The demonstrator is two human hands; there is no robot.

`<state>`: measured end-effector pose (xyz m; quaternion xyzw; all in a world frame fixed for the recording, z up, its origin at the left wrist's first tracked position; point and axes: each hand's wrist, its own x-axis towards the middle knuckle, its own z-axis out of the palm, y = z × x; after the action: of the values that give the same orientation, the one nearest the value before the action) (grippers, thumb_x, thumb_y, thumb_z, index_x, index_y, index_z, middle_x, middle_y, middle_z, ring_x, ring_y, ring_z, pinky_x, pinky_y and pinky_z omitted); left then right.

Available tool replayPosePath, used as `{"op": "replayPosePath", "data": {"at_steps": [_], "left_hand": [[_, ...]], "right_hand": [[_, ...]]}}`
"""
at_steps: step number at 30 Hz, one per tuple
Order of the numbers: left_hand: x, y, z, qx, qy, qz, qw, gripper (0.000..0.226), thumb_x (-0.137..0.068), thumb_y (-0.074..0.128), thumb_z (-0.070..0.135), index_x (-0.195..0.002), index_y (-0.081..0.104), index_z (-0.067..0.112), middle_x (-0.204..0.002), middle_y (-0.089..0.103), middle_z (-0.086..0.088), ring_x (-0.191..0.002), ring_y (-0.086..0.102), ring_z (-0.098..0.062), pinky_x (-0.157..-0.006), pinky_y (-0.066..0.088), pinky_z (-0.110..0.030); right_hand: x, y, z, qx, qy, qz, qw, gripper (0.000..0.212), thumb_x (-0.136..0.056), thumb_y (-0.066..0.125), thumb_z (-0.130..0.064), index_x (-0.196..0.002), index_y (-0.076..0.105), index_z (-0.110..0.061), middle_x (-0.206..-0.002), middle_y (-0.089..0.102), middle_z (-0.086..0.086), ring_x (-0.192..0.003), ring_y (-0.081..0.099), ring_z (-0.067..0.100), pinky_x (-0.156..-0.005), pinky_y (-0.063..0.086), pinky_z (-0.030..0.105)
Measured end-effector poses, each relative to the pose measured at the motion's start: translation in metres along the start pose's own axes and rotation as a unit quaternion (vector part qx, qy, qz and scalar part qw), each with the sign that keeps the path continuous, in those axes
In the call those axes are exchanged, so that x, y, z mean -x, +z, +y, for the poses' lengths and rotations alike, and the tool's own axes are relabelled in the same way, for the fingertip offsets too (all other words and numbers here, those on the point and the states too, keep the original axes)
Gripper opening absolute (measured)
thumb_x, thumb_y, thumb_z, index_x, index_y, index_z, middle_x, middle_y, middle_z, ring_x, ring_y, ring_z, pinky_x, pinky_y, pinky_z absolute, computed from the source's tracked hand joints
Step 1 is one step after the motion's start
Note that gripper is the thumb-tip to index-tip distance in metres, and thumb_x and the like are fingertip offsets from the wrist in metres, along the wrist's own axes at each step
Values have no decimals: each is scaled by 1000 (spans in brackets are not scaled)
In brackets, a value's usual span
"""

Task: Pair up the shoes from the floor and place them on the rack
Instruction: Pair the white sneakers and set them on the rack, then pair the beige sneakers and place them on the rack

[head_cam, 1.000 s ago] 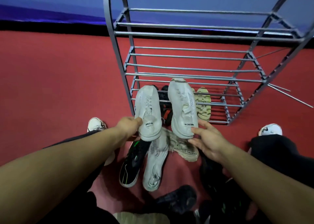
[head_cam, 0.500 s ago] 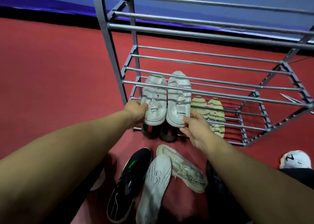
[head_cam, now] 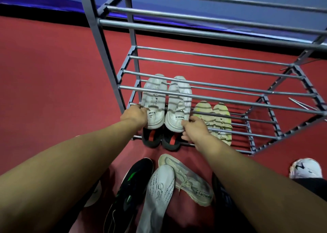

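left hand (head_cam: pixel 135 115) gripping heel of one white lace-up sneaker (head_cam: pixel 153 101), right hand (head_cam: pixel 193 129) pinching heel of its mate (head_cam: pixel 178 103), pair side by side on grey metal-bar shoe rack (head_cam: pixel 212 100), toes pointing away

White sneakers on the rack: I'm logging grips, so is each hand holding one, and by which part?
Yes. The left hand grips the left white sneaker at its heel; the right hand holds the right white sneaker at its heel.

I saw lots of free room on the rack (head_cam: pixel 212 77) to the right: mid bars bare. The low shelf was tight w/ white shoes (head_cam: pixel 166 105) & yellow sandals (head_cam: pixel 212 116) side by side, black shoes (head_cam: pixel 159 140) under. Loose shoes (head_cam: pixel 159 188) blocked the red floor (head_cam: pixel 53 82) btw my arms.
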<state>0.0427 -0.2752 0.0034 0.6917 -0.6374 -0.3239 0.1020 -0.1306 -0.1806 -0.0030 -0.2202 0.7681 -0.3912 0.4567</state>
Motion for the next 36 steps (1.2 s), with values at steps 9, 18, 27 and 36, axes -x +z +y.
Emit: {"op": "replayPosePath", "data": {"at_steps": [9, 18, 27, 36], "left_hand": [[78, 8, -26, 54, 21, -15, 998, 27, -91, 47, 26, -107, 65, 13, -103, 70, -11, -82, 62, -29, -68, 45, -31], [184, 47, -13, 109, 66, -90, 988, 36, -88, 50, 9, -121, 57, 20, -116, 64, -3, -104, 64, -33, -88, 52, -35], [242, 127, -36, 83, 154, -186, 967, 27, -91, 51, 0, -109, 67, 13, -79, 60, 10, -63, 57, -12, -55, 45, -15], [245, 162, -91, 26, 98, -208, 973, 24, -87, 55, -2, -98, 68, 15, -91, 66, 0, -77, 57, -9, -62, 42, -1]], "right_hand": [[78, -54, 36, 96, -38, -52, 993, 26, -94, 55, -15, -119, 60, -11, -85, 62, 3, -64, 56, 16, -53, 50, 29], [139, -97, 119, 133, -18, -52, 990, 17, -91, 53, -8, -102, 64, -15, -81, 65, 6, -59, 55, 16, -46, 43, 22], [161, -142, 219, 278, -24, -18, 960, 23, -87, 58, -5, -103, 70, -15, -75, 68, -10, -66, 59, 3, -64, 41, 13], [159, -136, 260, 368, 47, -22, 929, 52, -85, 67, -29, -133, 52, -19, -129, 58, 8, -117, 57, 28, -99, 46, 37]]}}
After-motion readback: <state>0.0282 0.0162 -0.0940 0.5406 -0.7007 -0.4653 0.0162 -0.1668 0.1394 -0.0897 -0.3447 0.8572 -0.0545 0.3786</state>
